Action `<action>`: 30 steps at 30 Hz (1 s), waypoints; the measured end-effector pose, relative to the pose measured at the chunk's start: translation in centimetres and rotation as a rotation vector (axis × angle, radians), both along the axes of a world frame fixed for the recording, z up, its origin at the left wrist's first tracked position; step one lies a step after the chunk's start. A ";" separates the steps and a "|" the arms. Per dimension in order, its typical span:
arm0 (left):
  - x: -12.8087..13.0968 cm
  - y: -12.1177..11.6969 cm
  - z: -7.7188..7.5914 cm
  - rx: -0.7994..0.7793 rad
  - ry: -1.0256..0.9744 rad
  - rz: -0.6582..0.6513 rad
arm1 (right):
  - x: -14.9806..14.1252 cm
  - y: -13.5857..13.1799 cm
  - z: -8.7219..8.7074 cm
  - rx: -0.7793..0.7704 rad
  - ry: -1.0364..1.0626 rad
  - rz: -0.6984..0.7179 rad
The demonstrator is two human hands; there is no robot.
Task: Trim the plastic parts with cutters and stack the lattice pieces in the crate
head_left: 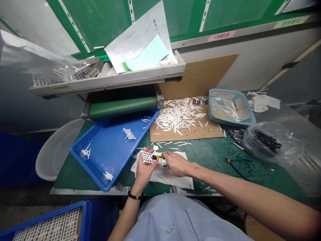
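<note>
Over a white cloth [175, 179], my left hand [144, 174] is closed on a white plastic grid piece [147, 157], tilted up from the fingers. My right hand [177, 164] grips a pair of nippers [157, 157] with yellow and black parts, its tip against or close to the grid; the exact contact is too small to tell. Just beyond the left fingertips lies a small white piece [155, 147]. To the right, blue-handled pliers [238, 161] lie on the green table.
A tilted blue tray [100, 140] holds another grid piece [129, 133] and white scraps. Many white sticks [175, 117] cover a cardboard sheet [195, 133]. Behind are a green roller [122, 107] and a light-blue basket [213, 115]. A clear bag [265, 134] holds black bits.
</note>
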State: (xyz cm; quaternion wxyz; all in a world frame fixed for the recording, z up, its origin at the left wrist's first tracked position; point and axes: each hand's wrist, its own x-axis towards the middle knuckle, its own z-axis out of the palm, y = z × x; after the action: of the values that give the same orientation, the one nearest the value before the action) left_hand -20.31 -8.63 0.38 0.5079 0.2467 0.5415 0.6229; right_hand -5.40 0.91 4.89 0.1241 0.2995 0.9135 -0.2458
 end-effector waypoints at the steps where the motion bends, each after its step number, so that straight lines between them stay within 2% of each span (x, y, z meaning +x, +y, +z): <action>1: 0.4 0.2 -1.1 -0.011 -0.033 0.027 | 0.1 0.5 -0.6 -0.009 -0.034 0.006; 4: 1.2 0.6 -4.2 -0.041 -0.107 0.089 | 0.1 1.4 -2.3 -0.033 -0.092 0.007; 6: 1.3 0.8 -5.6 -0.049 -0.126 0.109 | -0.2 1.8 -3.0 -0.042 -0.120 0.003; 10: 0.8 1.2 -6.8 -0.037 -0.171 0.135 | -0.9 2.1 -3.8 -0.049 -0.139 -0.022; 13: 0.8 1.4 -6.6 -0.042 -0.181 0.152 | -1.0 2.2 -4.4 -0.036 -0.118 -0.054; 16: 1.0 1.0 -5.7 -0.033 -0.161 0.123 | -0.6 2.2 -4.4 0.001 -0.080 -0.108; 20: 0.5 -0.5 -3.6 -0.049 -0.199 0.071 | 0.5 1.6 -3.2 0.054 -0.015 -0.163; 22: -0.3 -1.5 -2.7 -0.087 -0.187 0.075 | 1.1 0.9 -2.5 0.034 0.072 -0.211; 24: -1.5 -2.5 -2.2 -0.149 -0.096 0.101 | 1.4 0.1 -2.1 -0.053 0.203 -0.290; 26: -2.8 -3.4 -2.1 -0.238 0.110 0.120 | 1.6 -0.8 -1.9 -0.171 0.318 -0.364; 30: -4.1 -5.0 -2.1 -0.375 0.858 0.144 | 1.3 -2.2 -2.0 -0.316 0.373 -0.414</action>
State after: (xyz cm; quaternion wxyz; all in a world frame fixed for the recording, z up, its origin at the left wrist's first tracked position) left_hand -24.42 -13.66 -1.72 0.2294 0.3477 0.8212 0.3900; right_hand -4.12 -1.25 2.87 -0.0531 0.4056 0.7908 -0.4554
